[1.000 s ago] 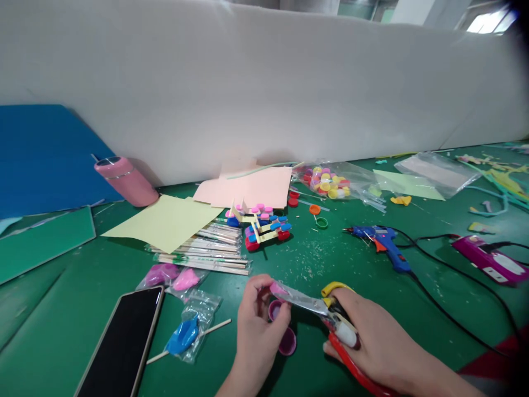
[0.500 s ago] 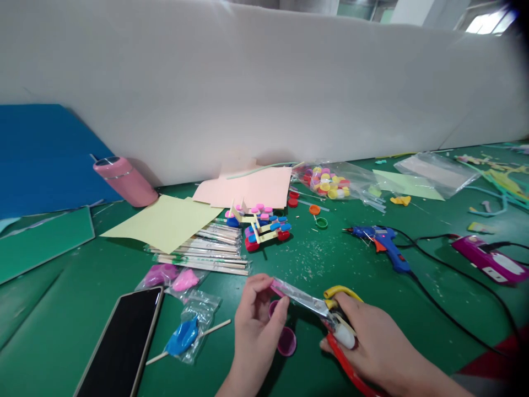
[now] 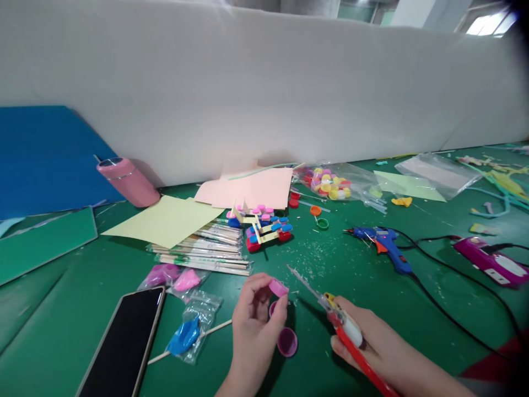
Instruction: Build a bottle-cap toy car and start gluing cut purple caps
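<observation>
Scissors [image 3: 346,339] in my right hand [image 3: 374,336] have come away from the small pink piece [image 3: 279,287]; half a second ago their blades lay against it, and now there is a gap between. The blades have also turned and show nearly edge-on, so I cannot tell whether they are parted. My right hand is wrapped around the handles, the red one showing most. My left hand [image 3: 256,325] has hardly moved: thumb and fingers pinch the pink piece above the table [image 3: 318,364], and more of its face shows. One purple cap [image 3: 287,342] lies just beside that hand, its hollow facing up; another sits partly hidden behind my fingers.

Farther back, a clear bag [image 3: 361,179] holds a heap of bottle caps [image 3: 326,182] in red, yellow, purple and white. To my left, a small bag [image 3: 206,306] has a blue lump [image 3: 184,336] at it, with a thin stick [image 3: 219,327] crossing there; whether the stick runs through or under, I cannot tell. Above that, clear plastic [image 3: 202,274] wraps a purple lump [image 3: 163,274] and a pink lump [image 3: 187,280]. At the far right, another bag [image 3: 463,176] contains a pale pink sheet [image 3: 430,168]. The pink bottle [image 3: 130,182] leans, its contents hidden.
</observation>
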A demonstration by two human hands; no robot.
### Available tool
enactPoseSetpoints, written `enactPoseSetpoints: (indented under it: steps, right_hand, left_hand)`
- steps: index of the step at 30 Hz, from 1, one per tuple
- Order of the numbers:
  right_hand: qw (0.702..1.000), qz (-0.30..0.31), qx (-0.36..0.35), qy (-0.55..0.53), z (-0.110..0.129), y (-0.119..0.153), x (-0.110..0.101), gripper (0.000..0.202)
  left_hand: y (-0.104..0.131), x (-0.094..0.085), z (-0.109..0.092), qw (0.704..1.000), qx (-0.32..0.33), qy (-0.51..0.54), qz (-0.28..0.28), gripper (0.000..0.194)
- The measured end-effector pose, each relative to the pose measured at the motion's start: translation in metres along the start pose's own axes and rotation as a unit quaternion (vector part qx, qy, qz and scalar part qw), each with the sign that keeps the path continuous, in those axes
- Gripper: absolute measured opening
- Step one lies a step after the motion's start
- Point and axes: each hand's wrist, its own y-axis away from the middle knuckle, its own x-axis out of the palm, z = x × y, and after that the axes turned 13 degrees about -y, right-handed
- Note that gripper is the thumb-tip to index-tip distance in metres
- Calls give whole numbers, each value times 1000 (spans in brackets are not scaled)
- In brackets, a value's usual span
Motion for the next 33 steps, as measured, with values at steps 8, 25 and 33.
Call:
enactPoseSetpoints:
  steps: [8,25,33]
  right_hand:
    - [978,-116,-38,172,1,0,1,36]
    - [994,-49,42,93,5,1,3,24]
    - [994,85,29,-67,9,2,-1,21]
  left_hand:
    - [-2,2,1,997,36,-55,-44,27]
    - [-3,0,1,984,85,-142,-65,24]
    - [-3,-1,2,986,91,-123,-73,24]
